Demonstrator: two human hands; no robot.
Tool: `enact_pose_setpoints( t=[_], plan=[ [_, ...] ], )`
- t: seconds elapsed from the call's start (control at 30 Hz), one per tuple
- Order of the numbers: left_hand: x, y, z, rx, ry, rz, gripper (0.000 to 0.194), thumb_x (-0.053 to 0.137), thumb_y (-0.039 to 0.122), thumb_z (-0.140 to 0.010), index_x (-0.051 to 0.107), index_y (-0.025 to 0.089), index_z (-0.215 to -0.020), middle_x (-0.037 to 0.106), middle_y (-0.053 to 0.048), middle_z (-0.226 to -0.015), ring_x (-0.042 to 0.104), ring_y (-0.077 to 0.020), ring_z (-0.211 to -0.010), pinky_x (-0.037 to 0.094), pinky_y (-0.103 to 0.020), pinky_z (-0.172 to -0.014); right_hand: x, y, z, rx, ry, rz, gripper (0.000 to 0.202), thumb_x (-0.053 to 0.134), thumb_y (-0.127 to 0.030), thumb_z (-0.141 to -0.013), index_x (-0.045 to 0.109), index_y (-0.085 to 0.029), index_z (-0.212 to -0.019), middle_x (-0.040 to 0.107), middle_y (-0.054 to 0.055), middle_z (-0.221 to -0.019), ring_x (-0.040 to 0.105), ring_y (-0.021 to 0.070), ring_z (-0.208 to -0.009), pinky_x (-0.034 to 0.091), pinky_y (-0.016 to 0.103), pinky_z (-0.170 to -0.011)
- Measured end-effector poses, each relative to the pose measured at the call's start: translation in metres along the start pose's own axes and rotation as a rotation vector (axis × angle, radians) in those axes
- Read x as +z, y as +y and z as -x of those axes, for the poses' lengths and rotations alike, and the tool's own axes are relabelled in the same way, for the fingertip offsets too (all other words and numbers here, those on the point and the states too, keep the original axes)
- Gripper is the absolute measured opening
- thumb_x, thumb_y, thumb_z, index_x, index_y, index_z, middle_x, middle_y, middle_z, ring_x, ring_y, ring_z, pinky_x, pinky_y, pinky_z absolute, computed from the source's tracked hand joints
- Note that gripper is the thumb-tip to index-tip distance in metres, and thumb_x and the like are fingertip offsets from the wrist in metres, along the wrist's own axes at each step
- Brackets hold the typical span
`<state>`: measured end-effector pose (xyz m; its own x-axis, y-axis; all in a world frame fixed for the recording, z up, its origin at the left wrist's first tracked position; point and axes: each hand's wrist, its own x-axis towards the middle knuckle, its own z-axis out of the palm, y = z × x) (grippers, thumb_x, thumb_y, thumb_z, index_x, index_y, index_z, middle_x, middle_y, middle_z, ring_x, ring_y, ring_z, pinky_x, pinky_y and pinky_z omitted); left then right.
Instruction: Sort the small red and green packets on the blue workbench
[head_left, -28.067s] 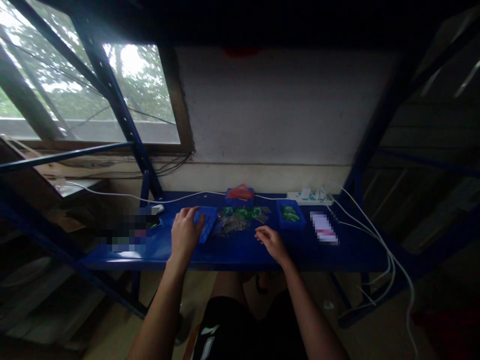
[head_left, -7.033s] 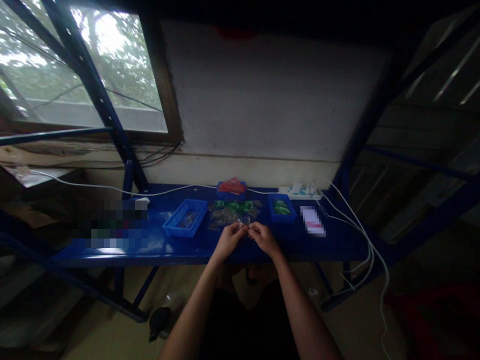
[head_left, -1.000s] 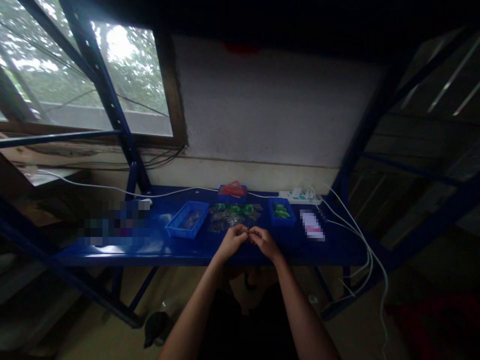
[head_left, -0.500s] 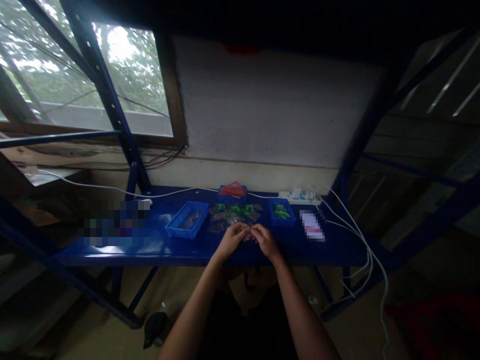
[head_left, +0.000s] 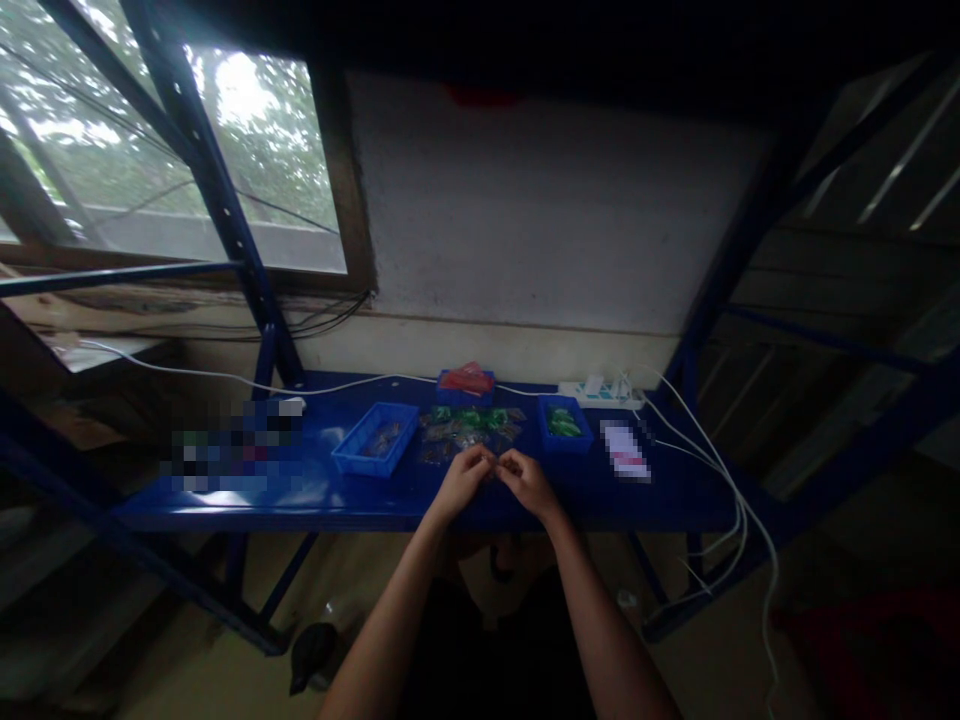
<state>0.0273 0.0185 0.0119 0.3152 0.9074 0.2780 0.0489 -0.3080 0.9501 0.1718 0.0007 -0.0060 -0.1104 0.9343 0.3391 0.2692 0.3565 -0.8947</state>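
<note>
My left hand (head_left: pixel 467 478) and my right hand (head_left: pixel 528 482) meet over the front of the blue table, fingertips pinched close together. Whatever lies between them is small and mostly hidden by the fingers. Just beyond the fingers spreads a pile of small clear plastic packets (head_left: pixel 441 434), with green packets (head_left: pixel 480 417) along its far side. To the left of the pile is a blue tray (head_left: pixel 348 463) with small clear items inside. A smaller blue bin (head_left: pixel 568 441) to the right contains green packets (head_left: pixel 561 421).
Behind the pile stands a blue bin (head_left: pixel 450 397) with red plastic pieces (head_left: pixel 469 379). A white power strip (head_left: pixel 609 398) with cables lies at the back right, near a blurred phone-like object (head_left: pixel 625 450). Blue shelf posts (head_left: pixel 214 190) frame the table (head_left: pixel 300 510).
My fingertips have drawn slightly closer together, and the shiny clear material seen between them before is now mostly hidden. The bins and packets stay where they were.
</note>
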Motion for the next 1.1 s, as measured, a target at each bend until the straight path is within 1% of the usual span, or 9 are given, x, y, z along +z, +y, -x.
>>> enact_pose_setpoints(
  t=[0.17,0.27,0.37,0.53,0.63,0.77,0.97,1.1],
  plan=[
    [0.0014,-0.0012,-0.0014,-0.005,0.008,0.010,0.017,0.056,0.030,-0.067,0.059,0.014,-0.065,0.054,0.002,-0.055,0.046,-0.0111,-0.054,0.035,-0.022,-0.054,-0.0013,0.0022,-0.0006,0.009,0.035,0.021,0.015,0.053,-0.034,-0.076,0.055,-0.020,-0.072,0.057,-0.001,-0.067,0.054,0.0157,-0.066,0.040,0.026,-0.062],
    [0.0033,-0.0014,-0.0028,-0.052,0.032,0.041,0.022,0.061,0.034,-0.066,0.062,0.013,-0.072,0.058,0.001,-0.058,0.048,-0.0116,-0.055,0.036,-0.022,-0.054,-0.0027,0.0031,-0.0009,0.028,0.075,0.028,0.018,0.050,-0.036,-0.078,0.054,-0.020,-0.071,0.054,-0.001,-0.064,0.051,0.0149,-0.062,0.039,0.025,-0.059],
    [0.0038,-0.0011,-0.0027,-0.081,0.044,0.049,0.027,0.063,0.039,-0.067,0.060,0.013,-0.070,0.056,0.001,-0.056,0.048,-0.0111,-0.053,0.036,-0.022,-0.053,-0.0032,0.0029,-0.0011,0.060,0.100,0.007,0.020,0.048,-0.037,-0.079,0.053,-0.020,-0.070,0.051,-0.002,-0.062,0.050,0.0146,-0.060,0.039,0.025,-0.056],
    [0.0020,0.0011,0.0000,-0.046,0.023,0.036,0.027,0.062,0.041,-0.069,0.056,0.015,-0.066,0.052,0.003,-0.053,0.045,-0.0103,-0.052,0.034,-0.021,-0.052,-0.0028,0.0006,-0.0012,0.087,0.075,-0.018,0.019,0.048,-0.036,-0.080,0.055,-0.021,-0.072,0.053,-0.001,-0.064,0.051,0.0149,-0.062,0.039,0.025,-0.056],
    [0.0012,0.0020,0.0008,-0.038,0.029,0.023,0.027,0.061,0.041,-0.069,0.054,0.016,-0.062,0.050,0.004,-0.052,0.044,-0.0102,-0.051,0.033,-0.022,-0.052,-0.0027,0.0004,-0.0014,0.068,0.066,-0.032,0.018,0.050,-0.037,-0.078,0.054,-0.021,-0.073,0.055,-0.001,-0.067,0.052,0.0153,-0.064,0.040,0.025,-0.058],
    [0.0013,0.0003,0.0004,-0.048,0.035,0.023,0.027,0.062,0.041,-0.069,0.056,0.015,-0.063,0.049,0.004,-0.051,0.042,-0.0097,-0.050,0.032,-0.022,-0.051,-0.0025,0.0023,-0.0016,0.028,0.071,-0.060,0.016,0.052,-0.036,-0.076,0.054,-0.021,-0.078,0.057,0.000,-0.072,0.053,0.0158,-0.068,0.040,0.025,-0.059],
    [0.0031,-0.0027,-0.0011,-0.055,0.016,0.019,0.033,0.061,0.046,-0.070,0.061,0.013,-0.071,0.053,0.002,-0.055,0.042,-0.0096,-0.052,0.032,-0.021,-0.051,-0.0030,0.0048,-0.0011,0.063,0.096,-0.045,0.015,0.048,-0.034,-0.080,0.054,-0.021,-0.077,0.056,0.000,-0.070,0.053,0.0156,-0.067,0.040,0.024,-0.056],
    [0.0032,-0.0032,-0.0012,-0.039,0.003,0.014,0.033,0.060,0.046,-0.071,0.063,0.013,-0.074,0.057,0.001,-0.059,0.045,-0.0104,-0.054,0.034,-0.022,-0.052,-0.0032,0.0064,-0.0022,0.075,0.086,-0.048,0.015,0.047,-0.034,-0.080,0.053,-0.021,-0.075,0.054,-0.001,-0.067,0.052,0.0150,-0.065,0.039,0.024,-0.055]
  ],
)
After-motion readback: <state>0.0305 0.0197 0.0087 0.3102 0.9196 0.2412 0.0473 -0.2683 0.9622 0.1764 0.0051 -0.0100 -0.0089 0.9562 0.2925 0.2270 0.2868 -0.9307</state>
